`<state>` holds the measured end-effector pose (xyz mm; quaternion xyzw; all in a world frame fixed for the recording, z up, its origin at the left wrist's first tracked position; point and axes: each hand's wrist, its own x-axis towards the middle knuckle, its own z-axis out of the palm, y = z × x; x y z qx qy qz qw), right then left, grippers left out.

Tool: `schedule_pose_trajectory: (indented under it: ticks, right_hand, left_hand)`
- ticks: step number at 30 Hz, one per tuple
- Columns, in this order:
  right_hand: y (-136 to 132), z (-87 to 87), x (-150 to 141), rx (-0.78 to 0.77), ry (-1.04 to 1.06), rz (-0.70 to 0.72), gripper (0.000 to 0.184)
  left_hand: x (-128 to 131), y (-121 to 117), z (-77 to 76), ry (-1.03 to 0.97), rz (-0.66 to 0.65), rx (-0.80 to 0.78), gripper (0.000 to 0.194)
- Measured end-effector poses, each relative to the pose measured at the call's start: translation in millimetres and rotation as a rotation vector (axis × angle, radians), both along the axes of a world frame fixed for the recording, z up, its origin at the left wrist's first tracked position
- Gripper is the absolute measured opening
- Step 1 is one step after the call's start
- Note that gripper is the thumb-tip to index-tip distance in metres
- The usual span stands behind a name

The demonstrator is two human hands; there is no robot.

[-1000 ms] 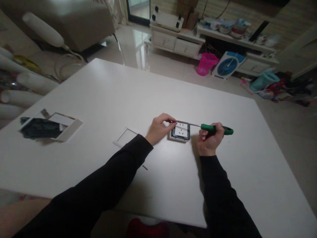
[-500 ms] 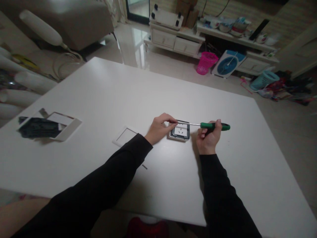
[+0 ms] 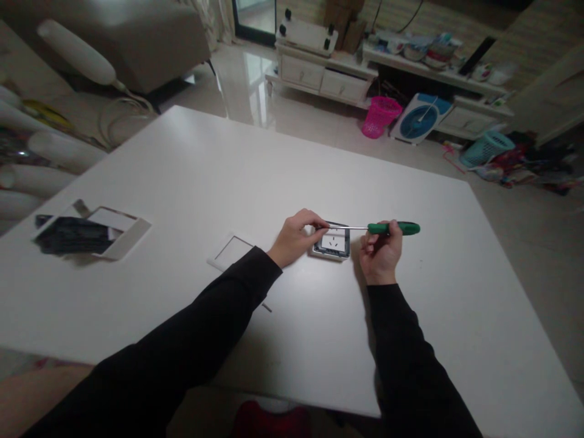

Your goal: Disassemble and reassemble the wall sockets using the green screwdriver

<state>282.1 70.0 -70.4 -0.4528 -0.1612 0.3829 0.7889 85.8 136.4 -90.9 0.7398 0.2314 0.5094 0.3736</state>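
My right hand [image 3: 382, 250] is closed around the green handle of a screwdriver [image 3: 393, 229], whose shaft points left, nearly level, over a wall socket [image 3: 334, 242]. The socket, white-faced with a dark frame, sits on a white box on the table. My left hand [image 3: 298, 236] pinches at the screwdriver's tip above the socket's left edge; a small screw may be between thumb and forefinger, but I cannot make it out. Left of that hand lies a white cover frame [image 3: 223, 254], partly hidden by my sleeve. A screw [image 3: 267, 307] rests on the table below my left forearm.
On the white table [image 3: 292, 170], at the left, lie white frames [image 3: 130, 238] with a dark bundle [image 3: 75, 235]. Beyond the table stand a pink basket [image 3: 381, 115], a blue fan [image 3: 418, 118] and a white cabinet [image 3: 319, 76].
My right hand and the screwdriver have shifted slightly left, and the fingers have turned a little on the handle. My left hand stays almost in place.
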Motion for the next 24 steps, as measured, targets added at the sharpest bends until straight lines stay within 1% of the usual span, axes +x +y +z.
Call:
schedule_pose_trajectory:
  ticks: [9,14,19,24]
  right_hand:
    - [0.3,-0.3,-1.5,-0.007,-0.032,-0.026,0.044]
    - [0.0,0.4,-2.6,0.016,-0.032,-0.027,0.042]
    - [0.7,0.2,-2.5,0.009,-0.037,-0.04,0.042]
    - [0.9,2.4,-2.0,-0.003,-0.041,-0.046,0.046]
  left_hand:
    - [0.1,-1.5,0.4,0.022,0.011,-0.053,0.014]
    - [-0.4,-1.6,0.6,0.027,0.006,-0.081,0.016]
    - [-0.7,-2.0,1.9,0.035,0.013,-0.079,0.017]
    - [-1.7,-2.6,4.5,0.031,0.004,-0.05,0.025]
